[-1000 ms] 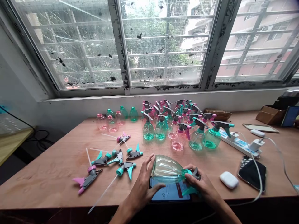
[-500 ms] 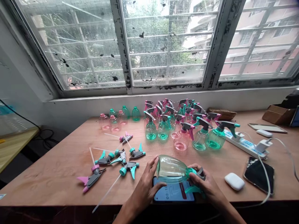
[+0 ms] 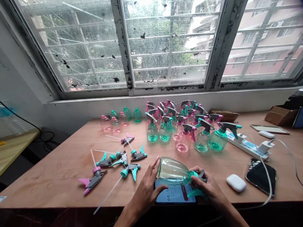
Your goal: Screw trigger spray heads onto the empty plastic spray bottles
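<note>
Bottle [image 3: 174, 171] lies sideways, left hand [image 3: 146, 189] gripping its body, right hand [image 3: 209, 189] its sprayer [image 3: 200, 176].

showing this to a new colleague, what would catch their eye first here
First the clear green spray bottle lying on its side at the near edge of the table, the left hand cupping its base and the right hand gripping its trigger end, over a lit phone. Behind it stands a crowd of pink and green spray bottles; loose trigger heads with dip tubes lie scattered to the left.
</note>
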A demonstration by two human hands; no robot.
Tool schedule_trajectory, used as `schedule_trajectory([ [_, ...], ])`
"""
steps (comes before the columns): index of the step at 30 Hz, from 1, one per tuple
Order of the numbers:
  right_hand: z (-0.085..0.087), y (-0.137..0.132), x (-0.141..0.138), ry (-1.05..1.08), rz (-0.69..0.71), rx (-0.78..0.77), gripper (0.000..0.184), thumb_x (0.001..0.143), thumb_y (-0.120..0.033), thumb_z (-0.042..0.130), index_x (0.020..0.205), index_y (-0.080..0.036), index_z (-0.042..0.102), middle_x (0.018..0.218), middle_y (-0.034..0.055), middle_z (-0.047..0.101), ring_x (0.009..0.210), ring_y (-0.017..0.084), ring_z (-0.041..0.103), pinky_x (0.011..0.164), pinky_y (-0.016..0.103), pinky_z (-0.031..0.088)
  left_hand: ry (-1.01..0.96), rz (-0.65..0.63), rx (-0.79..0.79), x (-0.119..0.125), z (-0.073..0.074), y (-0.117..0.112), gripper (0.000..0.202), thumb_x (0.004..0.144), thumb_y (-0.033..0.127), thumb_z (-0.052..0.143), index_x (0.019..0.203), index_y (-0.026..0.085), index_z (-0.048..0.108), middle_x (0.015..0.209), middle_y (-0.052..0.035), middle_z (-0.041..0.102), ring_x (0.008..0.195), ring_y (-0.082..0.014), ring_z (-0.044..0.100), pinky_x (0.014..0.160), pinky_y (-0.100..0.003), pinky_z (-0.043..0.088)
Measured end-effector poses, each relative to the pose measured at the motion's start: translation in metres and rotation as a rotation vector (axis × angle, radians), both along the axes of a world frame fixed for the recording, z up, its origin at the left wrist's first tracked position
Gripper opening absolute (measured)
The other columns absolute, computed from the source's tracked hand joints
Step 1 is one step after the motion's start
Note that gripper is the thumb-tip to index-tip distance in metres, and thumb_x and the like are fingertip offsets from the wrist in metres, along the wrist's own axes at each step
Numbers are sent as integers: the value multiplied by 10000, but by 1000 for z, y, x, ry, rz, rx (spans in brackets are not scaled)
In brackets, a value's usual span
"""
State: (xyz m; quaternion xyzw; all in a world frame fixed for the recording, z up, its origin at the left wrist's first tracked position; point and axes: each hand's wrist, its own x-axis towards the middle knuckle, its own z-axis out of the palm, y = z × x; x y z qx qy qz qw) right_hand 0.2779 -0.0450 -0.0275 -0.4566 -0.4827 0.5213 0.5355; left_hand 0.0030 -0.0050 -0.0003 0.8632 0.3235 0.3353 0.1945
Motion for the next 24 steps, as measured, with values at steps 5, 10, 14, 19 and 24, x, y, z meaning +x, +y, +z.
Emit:
schedule_trajectory([
  [5, -1, 1, 1, -2, -16, -12, 393, 794, -520, 762, 963, -193, 624, 686, -3, 694, 639, 178, 600, 578, 262, 432, -18, -15, 39, 1, 3, 0, 628, 1036, 293, 446, 1580, 303, 133, 1620, -119, 288, 1493, -276, 291, 1191, -477, 325],
  [10, 2, 0, 0, -50, -20, -4, 404, 771, -496, 791, 979, -190, 630, 696, -13, 685, 618, 161, 571, 571, 255, 425, -70, -23, -45, -2, 5, -3, 670, 959, 346, 612, 1526, 227, 276, 1608, -174, 305, 1484, -319, 304, 1186, -498, 333],
  [14, 6, -2, -2, -43, -21, -10, 389, 765, -490, 794, 957, -188, 640, 701, -6, 690, 634, 173, 590, 585, 266, 443, -136, -24, 36, -1, 2, 1, 489, 1006, 283, 533, 1464, 231, 371, 1584, -166, 359, 1464, -294, 356, 1160, -478, 379],
  [19, 8, -3, -2, -34, -31, -8, 401, 779, -511, 774, 971, -189, 634, 703, 1, 695, 631, 178, 597, 568, 266, 446, -138, 45, 122, 0, 2, 2, 443, 1010, 193, 510, 1442, 261, 437, 1464, -132, 505, 1382, -269, 474, 1120, -456, 425],
  [24, 8, -1, -2, -50, 1, -17, 394, 773, -506, 781, 964, -194, 634, 718, -3, 686, 651, 181, 602, 584, 264, 460, -168, -1, 73, 0, 5, 0, 542, 961, 251, 620, 1456, 234, 399, 1490, -153, 477, 1400, -284, 450, 1138, -464, 402],
])
